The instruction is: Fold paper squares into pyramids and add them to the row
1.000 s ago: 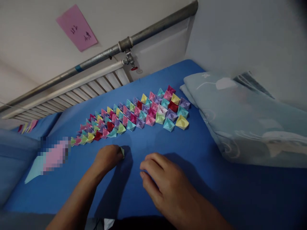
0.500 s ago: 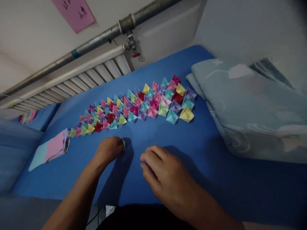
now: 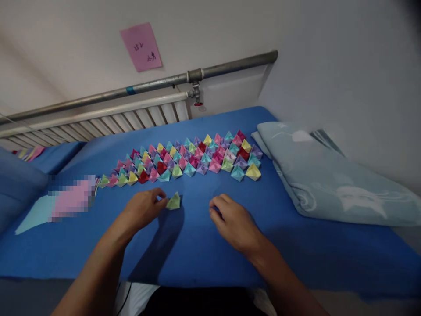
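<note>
A light green folded paper boat [image 3: 174, 201] is pinched at its left end between the thumb and fingers of my left hand [image 3: 144, 210]. It is just above or on the blue sheet; I cannot tell which. My right hand [image 3: 235, 224] rests to the right of it, loosely curled, thumb a little apart from the fingers, and nothing shows in it. Beyond both hands stand several slanting rows of small paper boats [image 3: 215, 165] in pink, yellow, red, purple, green and turquoise.
Stacked paper sheets [image 3: 36, 214], partly pixelated, lie at the left on the blue sheet [image 3: 197, 259]. A folded pale green blanket [image 3: 329, 175] is on the right. Along the wall run a radiator [image 3: 138, 117] and a metal pipe [image 3: 158, 83], below a pink note [image 3: 142, 47].
The view has levelled and tilted up, showing more wall. The green paper boat, mostly hidden behind my left hand before, now shows plainly at its fingertips. The right hand stays loosely curled.
</note>
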Action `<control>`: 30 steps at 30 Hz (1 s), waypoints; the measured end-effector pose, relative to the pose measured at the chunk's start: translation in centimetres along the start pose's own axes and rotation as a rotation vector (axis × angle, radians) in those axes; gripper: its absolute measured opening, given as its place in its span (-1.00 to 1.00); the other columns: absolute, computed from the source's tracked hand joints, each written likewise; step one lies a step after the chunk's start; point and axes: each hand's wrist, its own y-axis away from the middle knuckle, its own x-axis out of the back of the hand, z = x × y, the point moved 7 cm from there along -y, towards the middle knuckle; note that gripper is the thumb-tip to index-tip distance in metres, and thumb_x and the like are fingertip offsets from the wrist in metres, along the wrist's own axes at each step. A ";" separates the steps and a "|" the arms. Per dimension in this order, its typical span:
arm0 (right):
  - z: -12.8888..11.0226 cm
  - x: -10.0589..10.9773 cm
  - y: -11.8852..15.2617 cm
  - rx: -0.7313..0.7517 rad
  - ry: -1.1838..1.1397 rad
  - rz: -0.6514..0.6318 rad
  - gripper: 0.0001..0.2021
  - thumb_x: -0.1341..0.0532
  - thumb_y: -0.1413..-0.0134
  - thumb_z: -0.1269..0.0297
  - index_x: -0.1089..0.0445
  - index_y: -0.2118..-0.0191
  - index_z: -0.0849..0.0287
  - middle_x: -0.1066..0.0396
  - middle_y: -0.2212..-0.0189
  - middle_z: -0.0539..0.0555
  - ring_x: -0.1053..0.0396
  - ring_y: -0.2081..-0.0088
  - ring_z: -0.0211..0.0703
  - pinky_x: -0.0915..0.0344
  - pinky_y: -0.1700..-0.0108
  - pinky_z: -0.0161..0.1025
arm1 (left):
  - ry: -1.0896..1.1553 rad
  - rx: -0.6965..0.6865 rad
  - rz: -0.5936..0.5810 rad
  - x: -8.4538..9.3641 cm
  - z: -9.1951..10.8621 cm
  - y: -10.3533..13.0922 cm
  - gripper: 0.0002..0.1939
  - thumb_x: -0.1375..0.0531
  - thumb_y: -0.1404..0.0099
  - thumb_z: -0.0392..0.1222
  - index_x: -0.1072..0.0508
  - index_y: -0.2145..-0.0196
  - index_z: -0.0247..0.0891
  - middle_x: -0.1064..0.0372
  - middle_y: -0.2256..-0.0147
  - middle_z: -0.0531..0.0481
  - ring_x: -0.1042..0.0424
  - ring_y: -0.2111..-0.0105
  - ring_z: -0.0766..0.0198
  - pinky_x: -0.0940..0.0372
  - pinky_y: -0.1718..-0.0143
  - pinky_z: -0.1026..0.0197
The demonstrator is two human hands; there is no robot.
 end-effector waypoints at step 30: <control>-3.2 -4.3 -1.2 -0.060 -0.227 0.137 -0.80 -0.14 -0.13 0.34 -0.42 0.14 0.20 -0.47 0.24 0.11 -0.41 0.19 -0.13 -0.36 0.17 -0.20 | 0.246 -0.026 0.370 -8.4 -8.6 3.6 -0.65 -0.09 -0.37 -0.16 -0.45 -0.06 -0.21 -0.39 0.01 -0.19 -0.35 0.02 0.00 -0.20 0.07 0.03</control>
